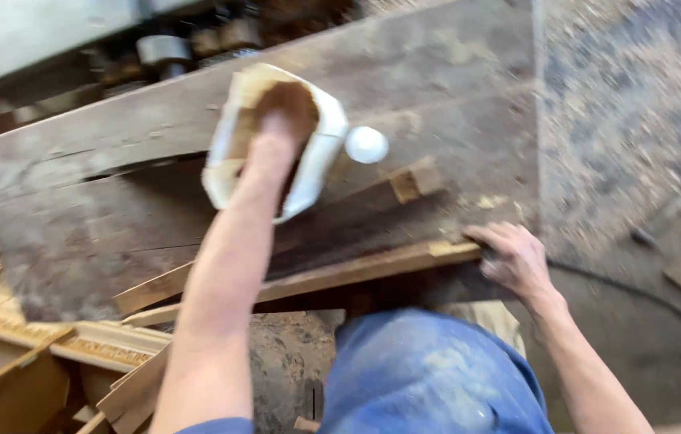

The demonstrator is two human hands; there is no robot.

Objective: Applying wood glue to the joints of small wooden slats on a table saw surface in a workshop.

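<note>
A broad, worn wooden workbench [437,88] fills the view, dusted with sawdust. Along its near edge lies a long wooden strip [332,273], running from beneath the left forearm to the right hand [513,259]. That hand rests with fingers curled over the strip's right end, pressing it against the bench edge. Up and to the left of that grip, the left hand [276,141] is plunged inside a cut-open white plastic container [320,157]; its fingers are hidden within, so their closure cannot be told. Just right of the container sits a small white round cap [366,145], and below that a short wooden block [414,181].
</note>
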